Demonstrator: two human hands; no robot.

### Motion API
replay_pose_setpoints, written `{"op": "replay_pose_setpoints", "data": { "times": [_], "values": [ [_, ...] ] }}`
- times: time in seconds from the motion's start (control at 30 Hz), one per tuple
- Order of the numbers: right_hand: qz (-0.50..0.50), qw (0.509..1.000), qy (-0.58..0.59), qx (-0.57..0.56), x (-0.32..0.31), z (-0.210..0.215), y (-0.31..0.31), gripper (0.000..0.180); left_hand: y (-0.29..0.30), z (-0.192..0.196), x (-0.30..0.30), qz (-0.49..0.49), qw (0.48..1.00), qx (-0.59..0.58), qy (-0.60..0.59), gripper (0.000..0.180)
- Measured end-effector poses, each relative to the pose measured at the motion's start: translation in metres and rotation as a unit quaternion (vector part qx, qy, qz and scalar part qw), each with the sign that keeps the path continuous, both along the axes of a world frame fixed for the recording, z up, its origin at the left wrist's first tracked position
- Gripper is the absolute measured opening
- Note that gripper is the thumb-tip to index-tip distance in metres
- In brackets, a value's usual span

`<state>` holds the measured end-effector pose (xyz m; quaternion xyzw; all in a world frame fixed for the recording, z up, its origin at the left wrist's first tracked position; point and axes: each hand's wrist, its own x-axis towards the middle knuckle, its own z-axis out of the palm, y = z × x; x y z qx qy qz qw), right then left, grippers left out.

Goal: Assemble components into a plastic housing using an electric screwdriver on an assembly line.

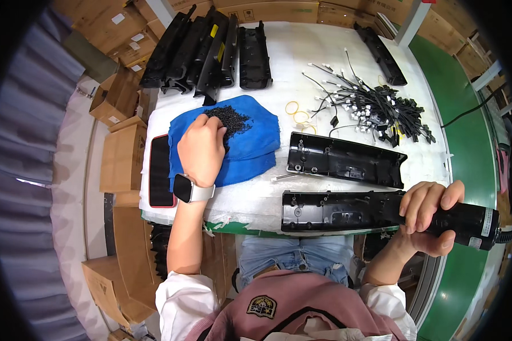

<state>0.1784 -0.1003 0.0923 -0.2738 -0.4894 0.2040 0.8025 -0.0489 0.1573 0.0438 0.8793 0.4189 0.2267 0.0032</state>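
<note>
My left hand (202,145) reaches into a heap of small black screws (232,120) on a folded blue cloth (256,162). Its fingers are curled together at the heap's edge, and whatever is between the fingertips is hidden. My right hand (429,210) is wrapped round a black electric screwdriver (473,223), which lies sideways with its cord leaving at the right. The tool's tip cannot be seen. Left of that hand, a long black plastic shell (335,211) lies hollow side up along the table's near edge. A second such shell (347,160) rests just beyond it.
Several black shells (193,54) stand stacked at the far left, with one more (378,54) at the far right. A tangle of black cables with white connectors (381,108) lies right of centre. Yellow rubber bands (298,115) and a phone (160,170) flank the cloth.
</note>
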Motion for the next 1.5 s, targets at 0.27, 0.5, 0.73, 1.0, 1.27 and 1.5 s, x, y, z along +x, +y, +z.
{"op": "replay_pose_setpoints", "data": {
  "times": [0.27, 0.5, 0.73, 1.0, 1.27, 1.5],
  "values": [
    [-0.007, 1.0, -0.002, -0.008, -0.007, 0.004, 0.005, 0.05, -0.005, -0.002, 0.0, -0.083, 0.982, -0.064, -0.157, 0.005],
    [0.113, 0.988, 0.002, 0.104, -0.011, 0.023, 0.023, 0.047, -0.062, 0.015, 0.019, -0.261, 0.802, -0.417, -0.338, 0.007],
    [0.106, 0.978, 0.037, 0.174, -0.023, 0.034, 0.027, 0.036, -0.093, 0.021, 0.035, -0.353, 0.779, -0.425, -0.297, 0.009],
    [0.11, 0.977, -0.009, 0.179, -0.02, 0.029, 0.028, 0.038, -0.096, 0.016, 0.044, -0.426, 0.788, -0.354, -0.267, 0.009],
    [0.109, 0.984, -0.011, 0.139, -0.017, 0.027, 0.025, 0.04, -0.098, 0.013, 0.048, -0.428, 0.794, -0.342, -0.265, 0.01],
    [0.104, 0.993, 0.014, 0.061, -0.016, 0.022, 0.022, 0.042, -0.1, 0.007, 0.05, -0.45, 0.829, -0.237, -0.234, 0.013]
  ]
}}
